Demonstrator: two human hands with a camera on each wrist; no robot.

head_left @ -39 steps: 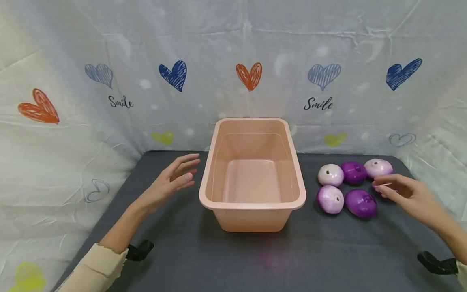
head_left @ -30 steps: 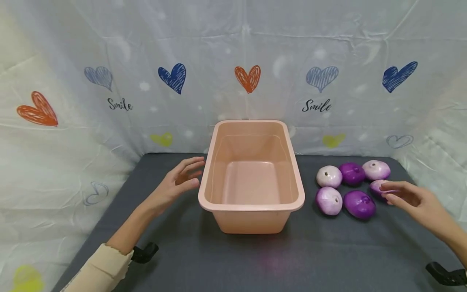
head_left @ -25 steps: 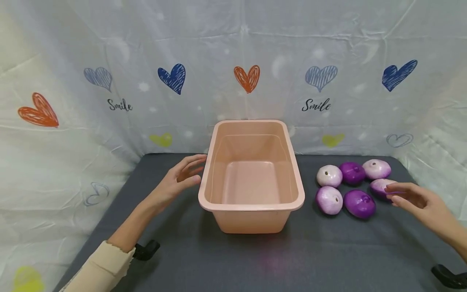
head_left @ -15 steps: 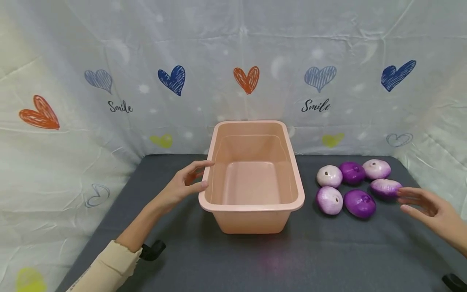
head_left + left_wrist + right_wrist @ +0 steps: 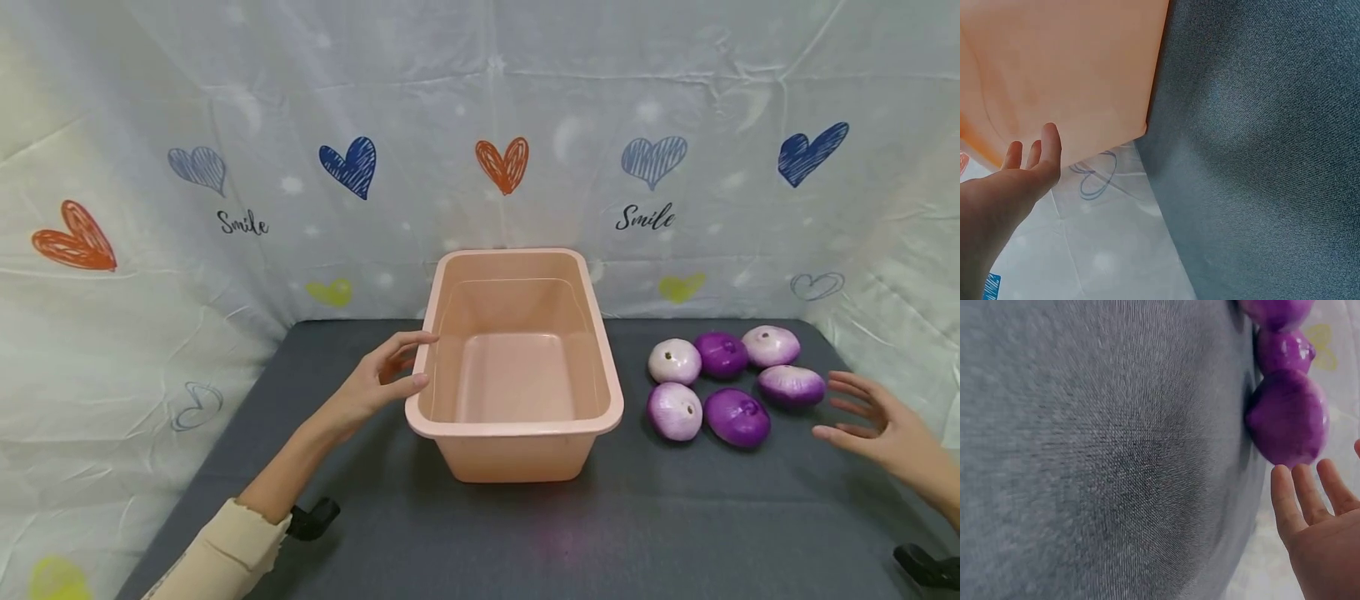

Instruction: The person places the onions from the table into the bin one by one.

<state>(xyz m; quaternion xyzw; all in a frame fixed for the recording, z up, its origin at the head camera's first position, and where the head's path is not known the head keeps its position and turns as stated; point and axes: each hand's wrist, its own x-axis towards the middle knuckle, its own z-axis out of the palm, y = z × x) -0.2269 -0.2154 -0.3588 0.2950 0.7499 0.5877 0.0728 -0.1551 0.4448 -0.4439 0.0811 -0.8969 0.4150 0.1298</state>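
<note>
A peach plastic basin (image 5: 515, 427) stands mid-table with nothing in it. My left hand (image 5: 372, 383) is at its left rim, index fingertip over the edge and thumb tip against the outer side. In the left wrist view, the fingers (image 5: 1051, 145) are slightly bent beside the basin's outer wall (image 5: 1079, 75). Several purple and pale onions lie in a cluster to the right. My right hand (image 5: 885, 425) hovers empty, fingers spread, just right of a purple-white onion (image 5: 791, 387). Its fingertips (image 5: 1280, 475) overlap the bottom of a purple onion (image 5: 1289, 419) in the right wrist view.
Nearer the basin sit a pale onion (image 5: 675, 412) and a dark purple onion (image 5: 737, 418). Behind them are a white onion (image 5: 674, 362), another purple onion (image 5: 721, 355) and a pale pink onion (image 5: 771, 346). A white curtain (image 5: 420, 108) with printed hearts backs the grey table (image 5: 465, 533).
My right hand has let go of the purple-white onion and drawn back to the right, its fingers spreading. The left hand has moved right onto the basin's rim.
</note>
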